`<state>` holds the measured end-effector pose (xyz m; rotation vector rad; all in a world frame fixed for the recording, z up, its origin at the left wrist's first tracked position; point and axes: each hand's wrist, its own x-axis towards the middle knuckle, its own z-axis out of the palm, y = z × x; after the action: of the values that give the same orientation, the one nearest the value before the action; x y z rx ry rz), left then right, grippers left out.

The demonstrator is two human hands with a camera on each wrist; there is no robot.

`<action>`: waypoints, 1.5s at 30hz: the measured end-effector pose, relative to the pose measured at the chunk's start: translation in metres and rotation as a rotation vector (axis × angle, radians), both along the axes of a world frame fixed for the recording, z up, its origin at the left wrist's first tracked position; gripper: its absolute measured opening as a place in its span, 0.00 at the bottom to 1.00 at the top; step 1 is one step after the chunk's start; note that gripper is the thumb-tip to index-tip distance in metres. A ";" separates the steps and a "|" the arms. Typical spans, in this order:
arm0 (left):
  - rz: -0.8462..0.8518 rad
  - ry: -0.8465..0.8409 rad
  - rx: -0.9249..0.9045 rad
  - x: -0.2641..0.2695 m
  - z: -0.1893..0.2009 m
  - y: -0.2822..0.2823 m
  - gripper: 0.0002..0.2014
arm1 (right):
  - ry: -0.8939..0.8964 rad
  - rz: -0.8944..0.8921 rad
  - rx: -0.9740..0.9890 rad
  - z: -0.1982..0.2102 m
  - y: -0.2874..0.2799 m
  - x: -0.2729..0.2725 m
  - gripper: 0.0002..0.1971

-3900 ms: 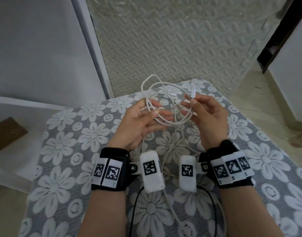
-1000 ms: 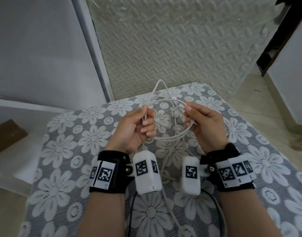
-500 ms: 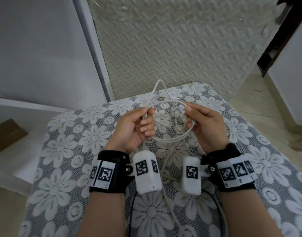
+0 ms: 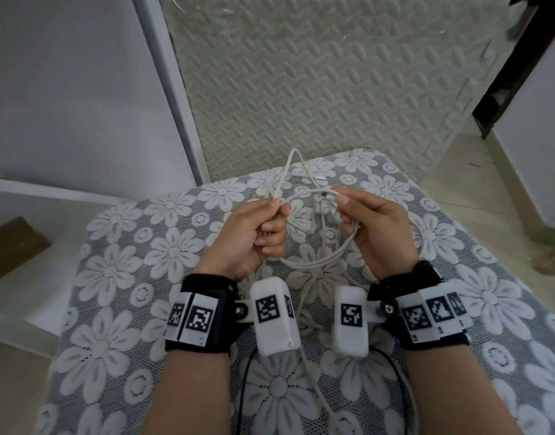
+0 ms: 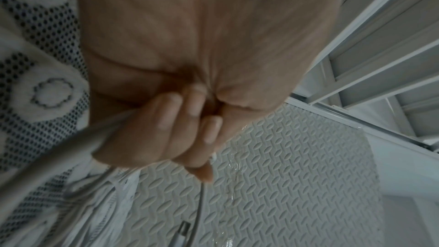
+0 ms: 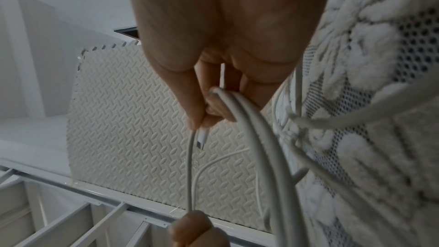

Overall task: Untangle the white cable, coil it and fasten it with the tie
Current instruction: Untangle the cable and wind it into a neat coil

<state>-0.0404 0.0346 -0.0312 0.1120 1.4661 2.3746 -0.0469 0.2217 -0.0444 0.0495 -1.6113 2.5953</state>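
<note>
The white cable [image 4: 314, 262] hangs in loose loops between both hands, above the flowered cloth [image 4: 119, 271]. The right hand [image 4: 380, 233] pinches its plug end [image 4: 328, 194] (loops draped over the lower fingers); the left hand [image 4: 251, 237] is fisted round a strand. Best now: feed the plug back through the crossing slowly, keeping slack, never tugging a knot tight.

White cable [image 4: 314, 265]: thin, round, partly gathered into loose uneven loops, held up between both hands above the flower-patterned cover; lowest loop sags between the wrists. One plug end [image 6: 202, 139], white with metal tip, sticks out from the right hand's fingertips. A second connector [image 4: 320, 177] lies further back. Tie: not identifiable.
</note>
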 end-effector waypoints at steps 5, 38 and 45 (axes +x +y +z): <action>-0.020 0.015 -0.059 0.001 0.002 0.001 0.14 | 0.006 0.011 -0.009 0.000 0.000 0.000 0.07; -0.102 0.101 -0.258 0.002 -0.004 -0.003 0.14 | 0.008 0.165 0.140 0.002 -0.006 0.004 0.07; -0.095 0.150 -0.343 0.003 -0.002 -0.002 0.15 | 0.005 0.149 0.140 0.001 -0.007 0.003 0.07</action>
<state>-0.0373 0.0324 -0.0331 0.2722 1.8710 2.0436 -0.0440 0.2146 -0.0439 0.1928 -1.8529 2.5795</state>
